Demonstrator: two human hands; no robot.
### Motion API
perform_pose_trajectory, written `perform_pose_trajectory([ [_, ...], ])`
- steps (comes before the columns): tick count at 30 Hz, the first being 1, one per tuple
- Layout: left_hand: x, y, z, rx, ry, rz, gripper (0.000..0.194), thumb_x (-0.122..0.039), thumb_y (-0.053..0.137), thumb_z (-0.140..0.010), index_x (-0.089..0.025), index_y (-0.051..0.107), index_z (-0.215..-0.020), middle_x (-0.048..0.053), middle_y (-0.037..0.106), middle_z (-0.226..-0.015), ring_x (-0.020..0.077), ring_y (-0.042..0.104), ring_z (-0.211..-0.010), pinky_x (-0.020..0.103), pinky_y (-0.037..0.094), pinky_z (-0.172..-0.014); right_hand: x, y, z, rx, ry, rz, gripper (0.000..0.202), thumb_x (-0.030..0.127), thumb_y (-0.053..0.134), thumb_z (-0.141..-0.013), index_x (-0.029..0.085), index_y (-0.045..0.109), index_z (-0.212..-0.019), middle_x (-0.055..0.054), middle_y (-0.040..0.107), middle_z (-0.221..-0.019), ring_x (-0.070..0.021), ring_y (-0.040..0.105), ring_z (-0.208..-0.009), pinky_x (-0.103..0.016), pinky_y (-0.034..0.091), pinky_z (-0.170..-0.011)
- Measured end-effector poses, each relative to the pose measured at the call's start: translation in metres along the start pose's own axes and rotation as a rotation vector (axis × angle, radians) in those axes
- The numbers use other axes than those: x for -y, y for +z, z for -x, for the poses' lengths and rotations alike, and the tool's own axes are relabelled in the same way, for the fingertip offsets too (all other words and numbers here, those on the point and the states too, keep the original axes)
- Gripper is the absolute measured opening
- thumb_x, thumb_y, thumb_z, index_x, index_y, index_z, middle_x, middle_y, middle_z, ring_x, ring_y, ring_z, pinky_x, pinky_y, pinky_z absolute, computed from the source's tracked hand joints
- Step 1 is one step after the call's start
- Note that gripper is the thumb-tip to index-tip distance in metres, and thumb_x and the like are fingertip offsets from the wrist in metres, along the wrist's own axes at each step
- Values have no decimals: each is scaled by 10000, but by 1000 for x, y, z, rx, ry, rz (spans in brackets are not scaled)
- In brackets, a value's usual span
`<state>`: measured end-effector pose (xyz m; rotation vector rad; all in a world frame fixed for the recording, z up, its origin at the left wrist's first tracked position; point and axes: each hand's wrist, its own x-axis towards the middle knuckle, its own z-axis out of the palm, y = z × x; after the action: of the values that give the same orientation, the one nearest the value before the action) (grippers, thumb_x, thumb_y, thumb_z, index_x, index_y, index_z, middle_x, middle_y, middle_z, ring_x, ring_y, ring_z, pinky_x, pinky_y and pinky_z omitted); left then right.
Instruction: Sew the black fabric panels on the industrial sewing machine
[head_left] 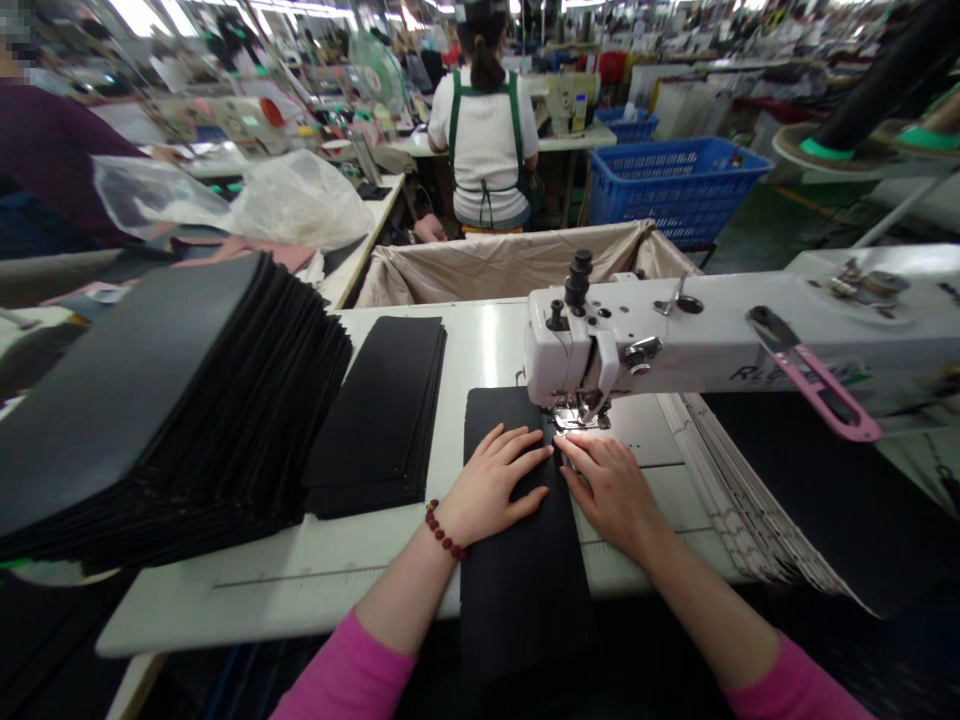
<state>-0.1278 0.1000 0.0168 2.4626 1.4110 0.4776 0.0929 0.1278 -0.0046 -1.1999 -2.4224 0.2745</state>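
Note:
A long black fabric panel (pixel 525 590) lies under the lit presser foot (pixel 581 415) of a white sewing machine (pixel 712 345), its near end hanging past the table edge. On the panel my left hand (pixel 499 480) rests flat with fingers spread, a dark red bead bracelet at its wrist. My right hand (pixel 611 490) lies at the panel's right edge, close in front of the foot. Its fingers are stretched forward, the fingertips touching the edge. Neither hand is wrapped round anything.
A tall stack of black panels (pixel 172 400) and a lower pile (pixel 382 410) stand left. More pale-edged black pieces (pixel 810 490) lie right, below pink-handled snips (pixel 821 385) on the machine arm. Behind are a cloth-lined bin (pixel 510 265), a blue basket (pixel 675 185) and a seated person (pixel 487 140).

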Motion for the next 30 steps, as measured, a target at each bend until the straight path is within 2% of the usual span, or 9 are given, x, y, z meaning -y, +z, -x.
perform_pose_trajectory([
  [8, 2, 1, 1, 7, -5, -11, 494, -362, 576, -913, -288, 466, -1389, 22, 416, -1487, 243, 337, -1397, 490, 172, -1209, -1, 1, 0, -2, 3, -15, 415, 304, 459, -967, 261, 498, -1377, -77, 565, -1315, -269, 472, -1198, -472, 367, -1025],
  [30, 4, 3, 1, -28, -10, -24, 446, -312, 547, -932, -291, 483, -1374, 33, 453, -1456, 243, 373, -1376, 501, 219, -1194, 0, -2, 1, -7, 2, -25, 395, 287, 460, -964, 252, 520, -1354, -78, 572, -1306, -261, 479, -1193, -456, 378, -1022],
])
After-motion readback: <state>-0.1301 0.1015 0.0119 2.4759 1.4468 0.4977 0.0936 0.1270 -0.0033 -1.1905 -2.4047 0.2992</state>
